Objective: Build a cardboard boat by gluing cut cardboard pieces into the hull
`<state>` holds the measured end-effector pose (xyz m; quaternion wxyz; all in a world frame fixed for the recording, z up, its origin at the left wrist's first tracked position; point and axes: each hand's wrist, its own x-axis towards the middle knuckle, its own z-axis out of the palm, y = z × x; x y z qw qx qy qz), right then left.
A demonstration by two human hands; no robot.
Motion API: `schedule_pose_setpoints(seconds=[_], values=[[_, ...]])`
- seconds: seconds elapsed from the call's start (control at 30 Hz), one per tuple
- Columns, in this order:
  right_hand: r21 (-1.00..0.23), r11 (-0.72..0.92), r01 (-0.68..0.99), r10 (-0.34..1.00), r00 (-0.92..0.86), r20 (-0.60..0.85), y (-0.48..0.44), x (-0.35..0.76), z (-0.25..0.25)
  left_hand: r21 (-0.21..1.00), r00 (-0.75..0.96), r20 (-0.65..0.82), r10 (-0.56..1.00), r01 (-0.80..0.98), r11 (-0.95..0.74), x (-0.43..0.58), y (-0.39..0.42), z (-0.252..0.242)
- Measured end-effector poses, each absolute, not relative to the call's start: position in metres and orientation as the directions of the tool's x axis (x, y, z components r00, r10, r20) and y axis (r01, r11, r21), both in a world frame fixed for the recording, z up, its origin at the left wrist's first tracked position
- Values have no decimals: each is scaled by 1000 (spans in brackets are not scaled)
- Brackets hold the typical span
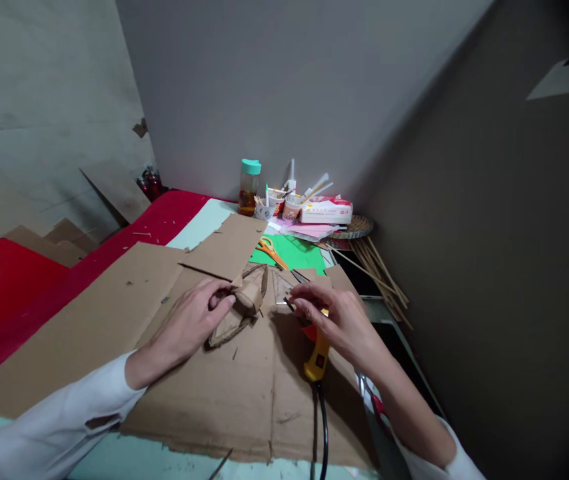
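My left hand (192, 325) rests on a large cardboard sheet (114, 313), its fingers curled round a small folded cardboard model (244, 303). My right hand (337, 319) lies just right of the model, fingers bent and pinched on a thin dark stick-like piece whose tip shows near the model. Under my right hand lies a yellow glue gun (317, 357) with a black cord (322, 427) running toward me. Both sleeves are white.
Orange scissors (270, 251) lie on green paper (292, 253) behind the model. At the back stand a bottle with a teal cap (249, 187), cups of tools (284, 203) and a tissue box (326, 211). Bamboo sticks (379, 277) lie at right by the wall. Red cloth (9, 287) covers the left.
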<state>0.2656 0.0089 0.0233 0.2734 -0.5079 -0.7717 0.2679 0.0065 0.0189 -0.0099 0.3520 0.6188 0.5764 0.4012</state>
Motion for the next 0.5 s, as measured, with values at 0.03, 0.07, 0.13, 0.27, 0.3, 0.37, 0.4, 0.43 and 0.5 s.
schedule_pose_setpoints(seconds=[0.03, 0.07, 0.13, 0.27, 0.3, 0.37, 0.4, 0.43, 0.5], values=[[-683, 347, 643, 928, -341, 151, 8, 263, 23, 886, 0, 109, 994, 452, -97, 4, 21, -11], [-673, 354, 649, 925, -348, 151, 8, 261, 22, 876, -7, 123, 992, 471, -105, 2, 23, -12], [-649, 366, 667, 921, -357, 153, 8, 257, 21, 856, -3, 142, 990, 503, -121, -1, 27, -14], [-606, 373, 702, 920, -365, 144, 7, 248, 20, 827, 49, 167, 985, 537, -167, -7, 31, -12], [-603, 372, 706, 920, -366, 140, 7, 246, 20, 820, 68, 178, 982, 541, -186, -8, 32, -11], [-606, 371, 703, 920, -367, 138, 6, 242, 20, 804, 111, 200, 973, 549, -228, -9, 33, -8], [-609, 378, 697, 917, -371, 145, 6, 240, 19, 796, 133, 207, 969, 553, -246, -9, 33, -7], [-607, 391, 692, 913, -377, 157, 6, 238, 18, 789, 153, 210, 966, 557, -260, -9, 33, -7], [-587, 427, 688, 898, -397, 189, 8, 234, 16, 779, 185, 204, 961, 564, -274, -9, 33, -9]])
